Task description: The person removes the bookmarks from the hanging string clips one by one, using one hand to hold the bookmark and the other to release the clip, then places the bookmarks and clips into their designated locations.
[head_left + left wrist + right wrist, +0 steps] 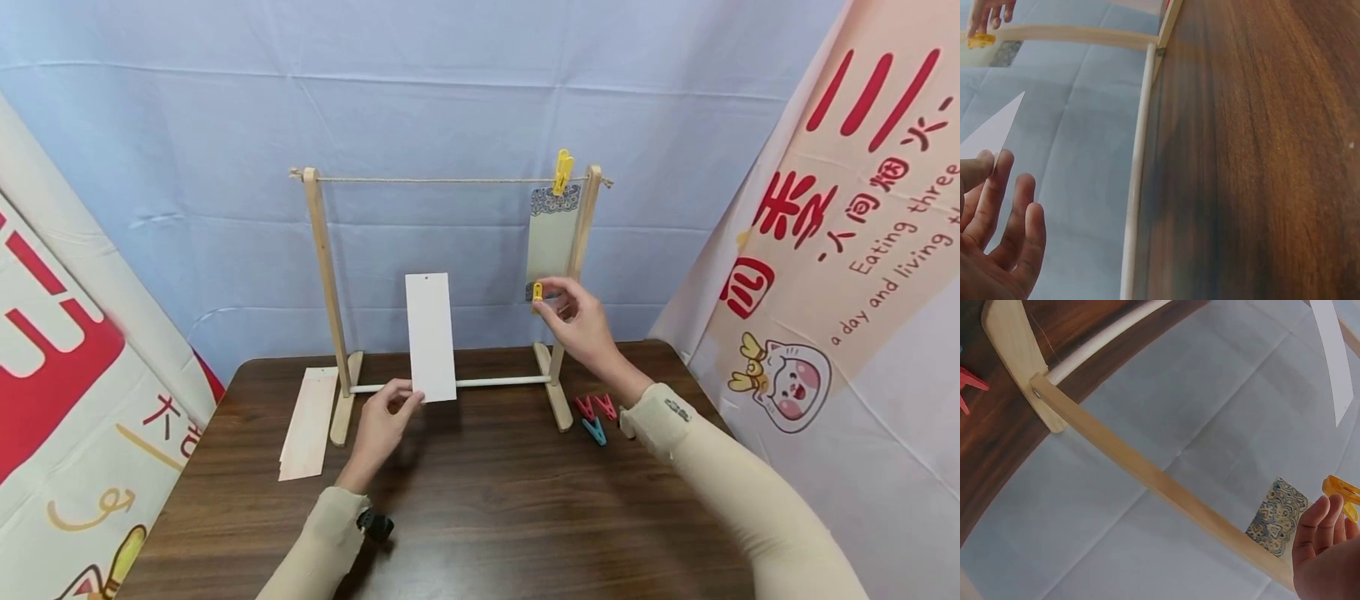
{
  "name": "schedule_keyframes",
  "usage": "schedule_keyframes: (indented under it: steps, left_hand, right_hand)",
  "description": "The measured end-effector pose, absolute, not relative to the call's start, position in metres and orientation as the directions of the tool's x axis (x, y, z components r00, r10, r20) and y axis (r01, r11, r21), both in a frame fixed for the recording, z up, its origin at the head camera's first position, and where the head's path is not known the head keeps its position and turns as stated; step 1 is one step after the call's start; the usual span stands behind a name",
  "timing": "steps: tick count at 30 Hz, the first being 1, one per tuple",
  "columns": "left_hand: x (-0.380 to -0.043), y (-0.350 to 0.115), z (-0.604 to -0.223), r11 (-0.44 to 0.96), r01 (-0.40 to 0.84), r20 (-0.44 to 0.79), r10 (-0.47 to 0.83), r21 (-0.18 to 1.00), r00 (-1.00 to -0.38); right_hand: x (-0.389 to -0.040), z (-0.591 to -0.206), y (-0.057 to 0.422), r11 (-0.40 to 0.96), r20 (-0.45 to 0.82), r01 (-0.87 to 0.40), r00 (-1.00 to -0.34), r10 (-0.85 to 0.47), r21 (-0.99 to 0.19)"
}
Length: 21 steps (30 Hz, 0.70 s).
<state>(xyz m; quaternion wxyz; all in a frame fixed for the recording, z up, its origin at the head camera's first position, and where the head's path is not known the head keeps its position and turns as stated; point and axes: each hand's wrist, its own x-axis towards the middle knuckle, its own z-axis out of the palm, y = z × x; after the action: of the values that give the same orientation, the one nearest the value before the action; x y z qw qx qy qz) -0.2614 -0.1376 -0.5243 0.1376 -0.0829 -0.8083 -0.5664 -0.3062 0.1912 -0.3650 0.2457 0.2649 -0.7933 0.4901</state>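
Between thumb and fingers, my left hand [384,423] pinches the lower left corner of a blank white bookmark-like card [431,337], which stands upright with a small hole near its top. In the left wrist view the card [991,134] shows only as a pale wedge at the fingertips. My right hand [581,321] pinches a yellow clothespin [537,292], raised in front of the right post. Behind it hangs a patterned card [551,237], clipped to the string [435,179] by another yellow clothespin [562,173]. The right wrist view shows the held clothespin [1342,490] at the fingertips.
The wooden rack has a left post [324,267], a right post [587,225] and a white lower rod [502,382]. Several pale cards [309,425] lie left of it on the dark table [480,517]. Red clothespins [595,407] and a blue one [594,431] lie at right.
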Motion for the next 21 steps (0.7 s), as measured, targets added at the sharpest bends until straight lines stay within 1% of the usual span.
schedule_keyframes:
  steps: [11,21]
  left_hand:
    - [-0.253,-0.142,-0.528,0.365,0.283,0.315,-0.030,0.887,-0.949]
    - [-0.246,-0.146,-0.535,0.366,0.269,0.303,-0.040,0.891,-0.952]
  right_hand:
    - [-0.305,-0.383,0.196,0.383,0.640,-0.648,-0.750,-0.166,-0.659]
    - [-0.301,-0.395,0.202,0.356,0.610,-0.621,-0.776,-0.158,-0.698]
